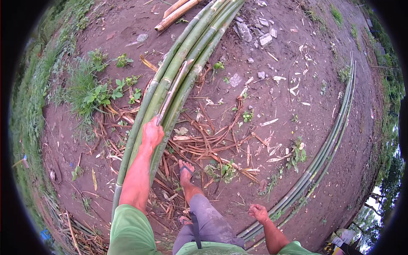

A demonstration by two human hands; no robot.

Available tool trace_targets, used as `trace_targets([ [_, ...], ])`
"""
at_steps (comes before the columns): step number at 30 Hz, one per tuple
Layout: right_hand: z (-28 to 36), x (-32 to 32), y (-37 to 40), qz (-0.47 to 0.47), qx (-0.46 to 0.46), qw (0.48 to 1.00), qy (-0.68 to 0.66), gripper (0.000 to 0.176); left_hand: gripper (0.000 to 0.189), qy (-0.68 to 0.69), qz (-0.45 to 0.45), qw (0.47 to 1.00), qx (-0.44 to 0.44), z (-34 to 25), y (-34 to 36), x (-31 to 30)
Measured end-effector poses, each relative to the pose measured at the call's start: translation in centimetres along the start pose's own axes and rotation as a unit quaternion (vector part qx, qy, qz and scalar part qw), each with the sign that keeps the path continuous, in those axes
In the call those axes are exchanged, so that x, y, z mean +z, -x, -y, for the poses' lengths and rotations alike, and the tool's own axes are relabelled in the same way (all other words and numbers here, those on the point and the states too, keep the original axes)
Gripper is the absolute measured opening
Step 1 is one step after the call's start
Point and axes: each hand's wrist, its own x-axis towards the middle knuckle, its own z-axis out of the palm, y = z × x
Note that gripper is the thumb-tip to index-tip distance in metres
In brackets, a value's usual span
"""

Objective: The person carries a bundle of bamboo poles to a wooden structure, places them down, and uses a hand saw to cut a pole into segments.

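My left hand [152, 134] is closed around a machete [173, 91], its grip hidden inside the fist. The long narrow blade points away from me and lies along the green bamboo poles [165, 80], overlapping them in this view. These poles run side by side from beside my left arm to the top of the view. My right hand [258, 213] hangs at the lower right with its fingers curled in and nothing showing in them. It is near a second bundle of thin bamboo poles [314, 170], apart from them.
Dry brown strips [204, 144] litter the dirt around my sandalled foot [186, 172]. Broken stones [255, 32] and cut brown bamboo pieces [176, 15] lie at the top. Grass and weeds [80, 87] grow on the left; a stick pile [70, 229] sits lower left.
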Motion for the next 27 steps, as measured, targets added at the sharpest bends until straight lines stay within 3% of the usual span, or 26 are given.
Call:
trace_targets([
  [1,-1.0,-0.5,-0.2,-0.008,0.006,1.0,0.021,0.03,0.007,-0.001,-0.032,0.999,0.025,2.7,3.7,0.0],
  [2,-2.0,-0.7,0.1,-0.016,0.016,0.999,0.043,0.028,0.016,0.114,-0.024,0.992,-0.046,1.7,8.1,-1.8],
  [3,-2.8,-0.7,0.5,-0.022,0.024,0.997,0.068,0.027,0.018,0.13,-0.032,0.99,-0.035,7.2,12.2,-0.5],
  [4,-3.3,-0.6,0.5,-0.015,0.065,0.992,0.109,0.025,0.022,0.085,-0.066,0.993,-0.038,6.0,16.4,-2.3],
  [5,-3.5,-0.3,0.5,0.01,0.074,0.987,0.144,0.025,0.025,0.207,-0.074,0.971,-0.092,5.4,20.2,-3.2],
  [6,-3.6,0.0,0.2,0.034,0.08,0.98,0.181,0.025,0.027,0.379,-0.066,0.906,-0.176,5.6,23.7,-3.8],
  [7,-3.7,0.3,-0.1,0.058,0.084,0.97,0.219,0.026,0.027,0.38,-0.06,0.905,-0.182,5.0,26.7,-4.8],
  [11,-2.4,2.4,-4.8,0.081,-0.043,0.965,0.245,0.026,0.024,0.236,-0.058,0.954,-0.174,2.8,34.1,-7.3],
  [12,-0.2,3.4,-5.6,0.079,-0.076,0.961,0.253,0.025,0.023,0.29,-0.051,0.935,-0.196,0.5,35.0,-8.9],
  [14,6.3,6.0,-3.7,0.065,-0.123,0.97,0.198,0.037,0.022,0.248,-0.025,0.947,-0.204,1.2,37.3,-9.7],
  [16,10.2,7.0,-3.8,0.127,-0.176,0.967,0.134,0.037,0.02,0.22,-0.007,0.944,-0.244,1.8,40.3,-10.6],
  [19,15.7,9.1,-1.4,0.115,-0.181,0.956,0.202,0.023,0.02,0.117,-0.009,0.974,-0.192,1.1,45.5,-13.5],
  [22,14.8,9.0,-6.0,0.079,-0.294,0.853,0.425,0.023,0.018,0.099,-0.012,0.976,-0.194,2.2,51.9,-15.5],
  [24,17.7,12.2,2.6,0.048,-0.291,0.801,0.521,0.024,0.015,0.154,-0.016,0.963,-0.219,3.1,58.3,-16.6],
  [25,16.8,12.8,2.1,0.051,-0.306,0.801,0.512,0.026,0.013,0.236,-0.015,0.928,-0.288,3.3,61.5,-17.3],
  [26,16.5,14.0,3.2,0.057,-0.35,0.758,0.548,0.024,0.012,0.144,-0.028,0.95,-0.274,4.9,65.0,-16.4],
  [27,15.8,15.3,3.2,0.116,-0.327,0.777,0.525,0.022,0.014,0.166,-0.04,0.945,-0.28,6.7,68.4,-15.2],
])
